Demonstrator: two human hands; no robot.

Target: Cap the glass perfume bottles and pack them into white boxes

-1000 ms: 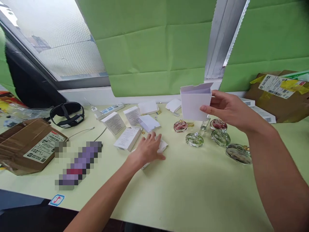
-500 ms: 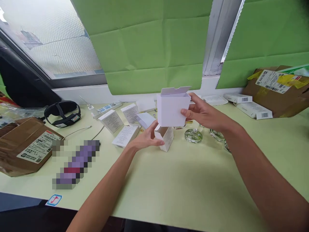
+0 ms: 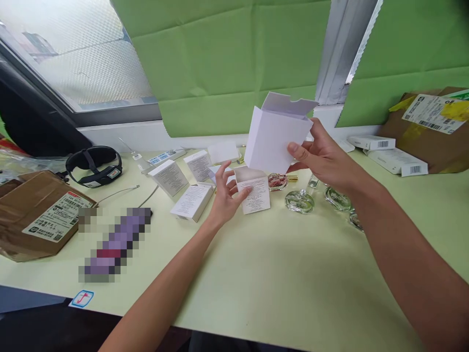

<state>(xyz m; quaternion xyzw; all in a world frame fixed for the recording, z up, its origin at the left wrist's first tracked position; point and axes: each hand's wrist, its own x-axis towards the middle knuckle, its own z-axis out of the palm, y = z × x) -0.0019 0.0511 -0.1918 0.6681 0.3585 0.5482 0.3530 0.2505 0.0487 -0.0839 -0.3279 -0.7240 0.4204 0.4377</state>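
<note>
— Can you see the body well from there?
— Yes. On my remote screen I see the left hand (image 3: 229, 198) and the right hand (image 3: 309, 151), both bare. The left forearm (image 3: 176, 276) and right forearm (image 3: 388, 239) are bare also.
— And clothes?
— Dark cloth (image 3: 223, 343) at the bottom edge; I cannot tell if it is worn.

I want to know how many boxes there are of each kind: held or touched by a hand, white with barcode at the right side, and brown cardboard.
White box in the right hand: 1
Printed box touched by the left hand: 1
Barcoded white boxes: 2
Brown cardboard boxes: 2
Total: 6
</note>
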